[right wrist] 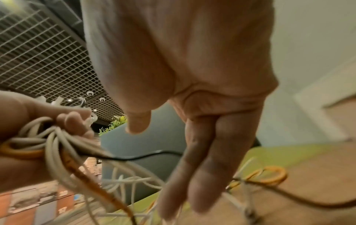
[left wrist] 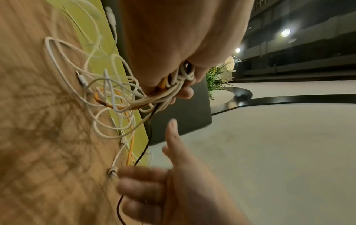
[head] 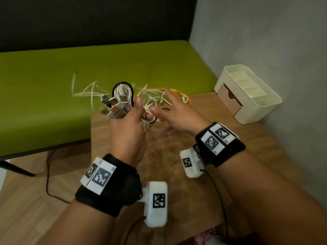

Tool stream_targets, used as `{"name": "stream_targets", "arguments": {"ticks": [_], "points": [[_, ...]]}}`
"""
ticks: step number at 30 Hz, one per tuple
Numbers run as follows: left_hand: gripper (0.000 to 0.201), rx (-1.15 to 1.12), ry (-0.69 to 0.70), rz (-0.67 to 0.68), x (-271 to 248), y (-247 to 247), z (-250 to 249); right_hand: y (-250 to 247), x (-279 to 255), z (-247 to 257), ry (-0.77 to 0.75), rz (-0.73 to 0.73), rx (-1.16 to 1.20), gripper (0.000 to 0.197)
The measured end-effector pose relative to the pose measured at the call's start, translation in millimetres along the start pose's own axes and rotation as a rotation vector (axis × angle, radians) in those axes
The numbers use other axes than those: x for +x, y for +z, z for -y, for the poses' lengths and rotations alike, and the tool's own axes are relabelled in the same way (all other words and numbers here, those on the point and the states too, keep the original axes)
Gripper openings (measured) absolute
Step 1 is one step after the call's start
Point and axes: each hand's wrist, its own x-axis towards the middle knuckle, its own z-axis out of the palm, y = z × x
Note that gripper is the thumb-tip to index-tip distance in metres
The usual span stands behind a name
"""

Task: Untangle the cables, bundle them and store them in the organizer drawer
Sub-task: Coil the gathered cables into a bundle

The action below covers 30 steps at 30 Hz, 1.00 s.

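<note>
The wooden tabletop [head: 238,156] sits beside a green bench [head: 53,85], and the organizer [head: 247,96] stands at the far right corner with its drawer [head: 230,99] pulled a little way out. The left hand [head: 127,131] is squeezed tight round a bunch of cables [head: 120,101], plugs sticking up. The loose ends trail off to the right, so the right hand [head: 175,114] is nearer them; its fingers are spread wide and it holds nothing
</note>
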Motion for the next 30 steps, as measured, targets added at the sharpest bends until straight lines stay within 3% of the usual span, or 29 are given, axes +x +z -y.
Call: {"name": "stream_targets", "arguments": {"ticks": [2, 5, 7, 10, 15, 18, 23, 25, 28, 30], "points": [[0.019, 0.04, -0.035, -0.025, 5, -1, 6, -12, -11, -21, 0.091, -0.088, -0.108, 0.1], [0.024, 0.03, -0.07, -0.037, 7, 2, 11, -45, -28, -49, 0.229, -0.176, -0.403, 0.067], [0.027, 0.025, -0.08, -0.023, 3, 5, 14, -61, -32, -72, 0.361, -0.187, -0.651, 0.054], [0.03, 0.018, -0.129, 0.032, -4, 10, 19, -68, -32, -103, 0.495, -0.148, -0.741, 0.047], [0.026, -0.019, -0.191, 0.082, -4, 10, 24, -72, -21, -110, 0.396, -0.216, -0.623, 0.019], [0.028, -0.043, -0.226, 0.09, 0, 6, 25, -72, -13, -104, 0.4, -0.129, -0.663, 0.028], [0.026, -0.072, -0.234, 0.099, 0, 4, 22, -63, -3, -100, 0.385, -0.021, -0.768, 0.01], [0.028, -0.074, -0.245, 0.121, -4, 7, 21, -65, -6, -97, 0.335, -0.106, -0.657, 0.009], [0.029, -0.085, -0.229, 0.133, -10, 10, 22, -63, -12, -80, 0.204, -0.24, -0.158, 0.005], [0.031, -0.083, -0.224, 0.147, -13, 12, 23, -61, -15, -66, 0.104, -0.254, 0.054, 0.017]]}}
